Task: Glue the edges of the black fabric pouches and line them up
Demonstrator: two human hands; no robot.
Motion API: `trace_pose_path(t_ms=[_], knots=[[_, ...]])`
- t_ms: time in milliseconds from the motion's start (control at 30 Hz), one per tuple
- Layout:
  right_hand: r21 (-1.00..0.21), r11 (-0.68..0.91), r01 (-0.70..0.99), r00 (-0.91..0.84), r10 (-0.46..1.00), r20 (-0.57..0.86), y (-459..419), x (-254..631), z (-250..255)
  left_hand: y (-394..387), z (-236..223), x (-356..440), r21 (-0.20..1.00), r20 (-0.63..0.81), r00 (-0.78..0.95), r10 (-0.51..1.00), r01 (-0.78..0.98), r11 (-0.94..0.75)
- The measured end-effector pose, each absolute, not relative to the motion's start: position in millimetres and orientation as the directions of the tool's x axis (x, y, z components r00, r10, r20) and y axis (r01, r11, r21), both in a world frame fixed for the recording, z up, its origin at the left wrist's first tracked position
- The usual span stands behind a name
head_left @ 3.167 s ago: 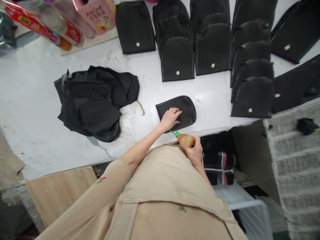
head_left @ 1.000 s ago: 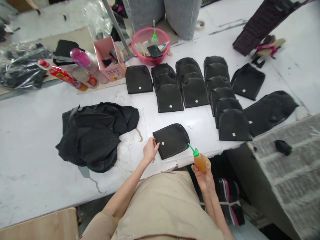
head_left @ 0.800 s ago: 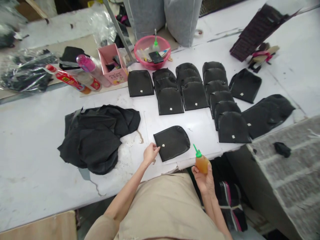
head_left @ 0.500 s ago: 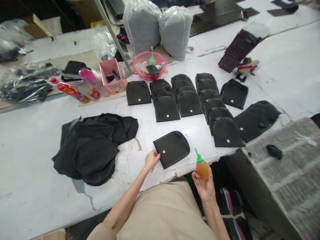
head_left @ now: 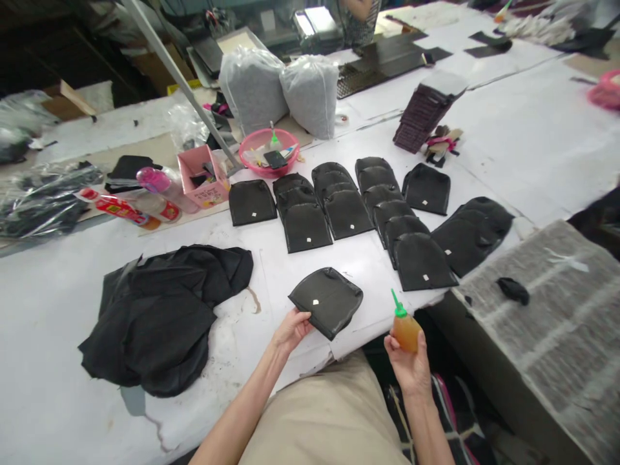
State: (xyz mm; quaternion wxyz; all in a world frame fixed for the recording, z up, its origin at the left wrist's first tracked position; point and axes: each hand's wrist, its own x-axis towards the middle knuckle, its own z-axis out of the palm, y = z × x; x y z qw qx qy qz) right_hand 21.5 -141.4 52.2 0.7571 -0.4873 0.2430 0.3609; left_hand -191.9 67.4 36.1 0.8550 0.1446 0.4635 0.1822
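Observation:
My left hand [head_left: 292,328] pinches the near corner of a black rounded fabric piece [head_left: 327,301] with a small white tag, lifting its edge off the white table [head_left: 58,336]. My right hand [head_left: 409,361] is wrapped round a small amber glue bottle [head_left: 405,329] with a green nozzle pointing up, held just off the table's front edge, to the right of the piece.
Rows of several like black pieces [head_left: 349,213] lie beyond. A heap of black fabric [head_left: 159,310] sits to the left. Further back stand a pink bowl [head_left: 269,152], a pink box [head_left: 202,177], bottles [head_left: 121,206] and two grey bags [head_left: 281,93]. A grey carpeted block [head_left: 542,310] is at right.
My left hand went from pressing flat on the piece to pinching its corner and lifting it. The bottle drew back from the piece, nozzle up. My view rose, showing more of the room.

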Motion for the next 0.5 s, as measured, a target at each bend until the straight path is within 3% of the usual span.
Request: trace_pose_path(t_ms=[167,500], knots=[[-0.548,0.297,-0.782,0.622,0.326,-0.711,-144,55,47,60,57,-157,0.421,-0.718,0.528,0.454,-0.189,0.887],[-0.514,0.331,-0.791,0.609,0.342,-0.716,-142,119,45,127,94,-34,0.711,-0.472,0.515,0.716,-0.257,0.654]])
